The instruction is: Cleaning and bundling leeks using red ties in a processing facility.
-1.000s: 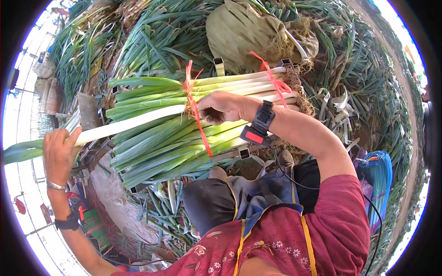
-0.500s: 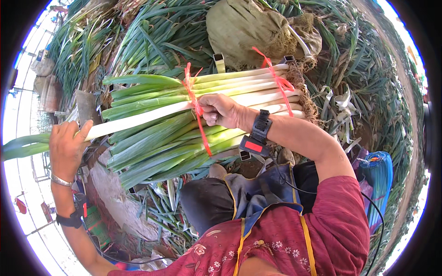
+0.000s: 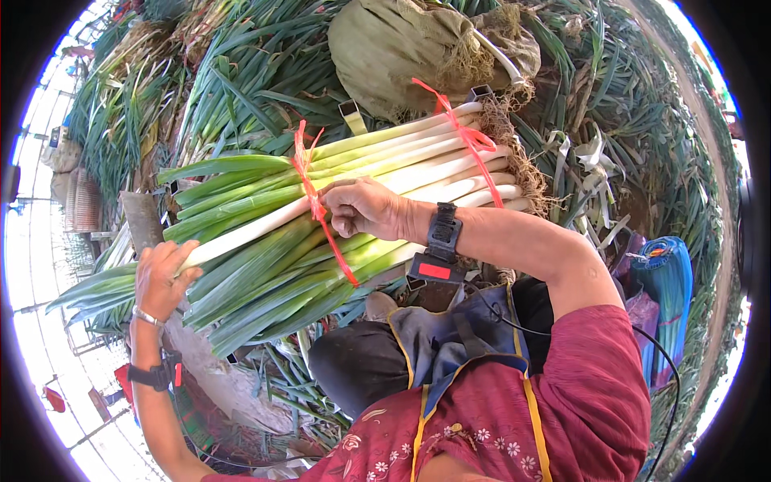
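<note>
A bundle of long green onions (image 3: pixel 265 183), white stems to the right and green leaves to the left, lies across the middle. A red tie (image 3: pixel 310 190) crosses it near the leaves, a second red tie (image 3: pixel 467 135) near the roots. My left hand (image 3: pixel 163 277) is closed around a single green onion (image 3: pixel 245 236) on top of the bundle; its white shaft runs under the first tie. My right hand (image 3: pixel 365 207) rests on the bundle just right of that tie, fingers curled; what they pinch is hidden.
Square metal bar ends (image 3: pixel 352 117) stick out around the bundle. Behind it sits a stuffed olive cloth sack (image 3: pixel 397 60). Heaps of green onions (image 3: pixel 269 76) lie at the back and right. A blue plastic roll (image 3: pixel 665 281) stands at the right; a cable (image 3: pixel 671 377) trails from my right wrist.
My left hand has moved right, and the single green onion has slid farther under the tie. The bundle appears shifted left and slightly tilted as the view moves. My right hand stays beside the tie.
</note>
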Action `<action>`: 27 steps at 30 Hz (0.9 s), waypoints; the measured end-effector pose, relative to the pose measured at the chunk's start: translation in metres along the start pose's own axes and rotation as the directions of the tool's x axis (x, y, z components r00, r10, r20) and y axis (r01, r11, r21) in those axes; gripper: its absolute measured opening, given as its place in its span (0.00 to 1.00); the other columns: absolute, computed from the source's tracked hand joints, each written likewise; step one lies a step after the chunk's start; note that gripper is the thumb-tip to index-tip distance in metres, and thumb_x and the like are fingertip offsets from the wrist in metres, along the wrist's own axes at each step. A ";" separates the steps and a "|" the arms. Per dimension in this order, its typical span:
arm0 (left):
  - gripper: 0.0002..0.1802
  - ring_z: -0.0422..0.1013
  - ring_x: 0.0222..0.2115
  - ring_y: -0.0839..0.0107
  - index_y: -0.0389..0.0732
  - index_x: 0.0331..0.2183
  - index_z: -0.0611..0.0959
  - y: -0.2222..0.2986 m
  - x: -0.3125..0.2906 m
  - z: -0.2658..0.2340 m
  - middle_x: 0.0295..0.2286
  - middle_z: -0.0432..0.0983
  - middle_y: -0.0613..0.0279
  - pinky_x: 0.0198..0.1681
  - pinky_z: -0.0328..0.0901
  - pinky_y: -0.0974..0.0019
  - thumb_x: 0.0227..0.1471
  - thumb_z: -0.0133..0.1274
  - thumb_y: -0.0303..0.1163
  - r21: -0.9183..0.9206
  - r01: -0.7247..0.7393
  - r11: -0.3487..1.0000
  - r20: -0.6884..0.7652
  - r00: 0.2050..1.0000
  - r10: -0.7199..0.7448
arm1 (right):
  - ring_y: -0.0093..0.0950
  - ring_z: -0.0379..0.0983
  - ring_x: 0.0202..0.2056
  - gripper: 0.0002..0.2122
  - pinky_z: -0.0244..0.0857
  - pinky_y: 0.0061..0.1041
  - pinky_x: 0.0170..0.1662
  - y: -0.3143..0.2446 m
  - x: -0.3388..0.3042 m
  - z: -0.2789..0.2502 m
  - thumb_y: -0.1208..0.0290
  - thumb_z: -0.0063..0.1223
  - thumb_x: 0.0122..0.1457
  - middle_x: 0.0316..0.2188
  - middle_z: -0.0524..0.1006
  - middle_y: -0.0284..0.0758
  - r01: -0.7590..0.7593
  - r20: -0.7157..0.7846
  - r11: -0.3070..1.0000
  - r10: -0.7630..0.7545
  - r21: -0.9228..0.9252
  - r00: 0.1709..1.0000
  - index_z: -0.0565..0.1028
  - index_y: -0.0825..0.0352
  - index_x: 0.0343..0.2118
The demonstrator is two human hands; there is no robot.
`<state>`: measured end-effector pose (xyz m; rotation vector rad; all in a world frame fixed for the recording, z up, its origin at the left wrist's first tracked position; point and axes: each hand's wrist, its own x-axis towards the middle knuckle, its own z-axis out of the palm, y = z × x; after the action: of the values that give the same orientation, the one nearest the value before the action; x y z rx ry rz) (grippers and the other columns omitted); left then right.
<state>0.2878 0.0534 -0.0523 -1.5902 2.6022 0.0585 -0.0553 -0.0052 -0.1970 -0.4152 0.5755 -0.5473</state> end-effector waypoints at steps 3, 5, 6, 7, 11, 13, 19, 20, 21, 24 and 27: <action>0.24 0.66 0.29 0.61 0.44 0.42 0.80 0.011 0.021 0.016 0.25 0.70 0.61 0.34 0.57 0.61 0.40 0.62 0.40 -0.068 -0.019 0.997 0.026 0.999 0.021 | 0.22 0.62 0.18 0.04 0.56 0.21 0.21 0.001 0.001 -0.002 0.75 0.51 0.55 0.15 0.60 0.26 -0.012 0.003 1.000 0.012 0.008 1.000 0.73 0.68 0.26; 0.23 0.67 0.29 0.60 0.43 0.41 0.80 0.018 0.033 0.023 0.25 0.70 0.60 0.34 0.58 0.60 0.42 0.61 0.41 -0.064 -0.022 0.998 0.052 0.998 0.025 | 0.22 0.63 0.18 0.04 0.57 0.21 0.22 0.001 -0.001 -0.001 0.75 0.51 0.55 0.16 0.60 0.26 -0.008 0.001 1.000 0.008 0.016 1.000 0.73 0.68 0.25; 0.23 0.67 0.30 0.59 0.43 0.41 0.80 0.020 0.038 0.026 0.26 0.71 0.60 0.34 0.58 0.60 0.42 0.61 0.41 -0.076 -0.029 0.997 0.055 0.998 0.033 | 0.22 0.63 0.18 0.04 0.58 0.21 0.22 0.001 -0.001 -0.001 0.75 0.51 0.55 0.16 0.61 0.26 -0.006 -0.011 1.000 0.006 0.029 1.000 0.73 0.67 0.26; 0.22 0.68 0.30 0.59 0.43 0.42 0.79 0.023 0.043 0.027 0.26 0.71 0.60 0.34 0.58 0.60 0.43 0.61 0.41 -0.088 -0.035 0.996 0.062 0.997 0.040 | 0.22 0.64 0.18 0.04 0.59 0.22 0.23 0.002 -0.001 0.001 0.75 0.52 0.55 0.16 0.62 0.26 -0.006 -0.022 0.999 0.007 0.045 1.000 0.73 0.67 0.26; 0.22 0.69 0.31 0.58 0.43 0.41 0.79 0.040 0.073 0.033 0.28 0.73 0.59 0.35 0.60 0.58 0.44 0.60 0.41 -0.047 -0.115 0.992 0.069 0.991 0.118 | 0.23 0.65 0.19 0.03 0.61 0.23 0.24 0.003 0.001 -0.002 0.74 0.52 0.54 0.17 0.64 0.27 0.029 -0.028 0.999 -0.030 -0.026 0.999 0.72 0.67 0.28; 0.22 0.70 0.34 0.58 0.43 0.42 0.78 0.046 0.085 0.043 0.30 0.74 0.58 0.37 0.61 0.58 0.44 0.59 0.41 -0.053 -0.166 0.985 0.040 0.985 0.168 | 0.22 0.66 0.20 0.06 0.60 0.23 0.25 0.005 0.001 -0.007 0.74 0.51 0.55 0.19 0.65 0.27 0.032 0.015 0.999 -0.032 -0.004 0.999 0.73 0.68 0.35; 0.23 0.72 0.33 0.56 0.45 0.44 0.76 0.063 0.100 0.058 0.29 0.75 0.58 0.34 0.63 0.56 0.45 0.59 0.38 -0.117 -0.212 0.970 0.026 0.976 0.217 | 0.21 0.72 0.25 0.16 0.66 0.21 0.31 0.005 -0.032 0.052 0.70 0.51 0.57 0.25 0.74 0.32 0.083 0.180 0.881 0.003 -0.465 0.984 0.73 0.70 0.48; 0.23 0.72 0.33 0.57 0.46 0.45 0.76 0.067 0.102 0.054 0.29 0.75 0.58 0.35 0.64 0.56 0.45 0.60 0.38 -0.098 -0.183 0.978 0.079 0.978 0.191 | 0.21 0.74 0.26 0.17 0.68 0.21 0.33 0.003 -0.036 0.053 0.69 0.51 0.57 0.27 0.76 0.33 0.094 0.193 0.792 0.030 -0.603 0.981 0.73 0.69 0.49; 0.24 0.72 0.34 0.57 0.46 0.46 0.76 0.070 0.103 0.051 0.30 0.75 0.58 0.36 0.64 0.56 0.45 0.60 0.37 -0.079 -0.153 0.985 0.132 0.978 0.162 | 0.21 0.74 0.26 0.17 0.68 0.21 0.33 0.001 -0.038 0.043 0.69 0.51 0.57 0.27 0.76 0.33 0.090 0.184 0.790 0.029 -0.606 0.982 0.73 0.69 0.49; 0.25 0.71 0.34 0.57 0.45 0.47 0.76 0.069 0.096 0.047 0.30 0.75 0.58 0.37 0.63 0.55 0.45 0.60 0.37 -0.066 -0.141 0.988 0.120 0.982 0.148 | 0.20 0.77 0.29 0.13 0.68 0.21 0.31 -0.049 -0.061 -0.004 0.71 0.49 0.58 0.30 0.78 0.33 0.199 0.173 0.439 -0.100 -0.876 0.980 0.76 0.67 0.45; 0.25 0.71 0.33 0.52 0.41 0.45 0.76 0.058 0.082 0.054 0.31 0.75 0.52 0.36 0.64 0.54 0.42 0.61 0.33 -0.182 -0.159 0.970 -0.076 0.986 0.147 | 0.22 0.77 0.29 0.12 0.70 0.22 0.32 -0.107 -0.088 -0.067 0.71 0.50 0.58 0.27 0.79 0.34 -0.075 -0.079 0.028 -0.483 -0.997 0.872 0.77 0.65 0.44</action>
<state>0.2024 0.0115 -0.1149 -1.4625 2.8387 0.2777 -0.1969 -0.0510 -0.1589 -1.8811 1.3402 -0.4261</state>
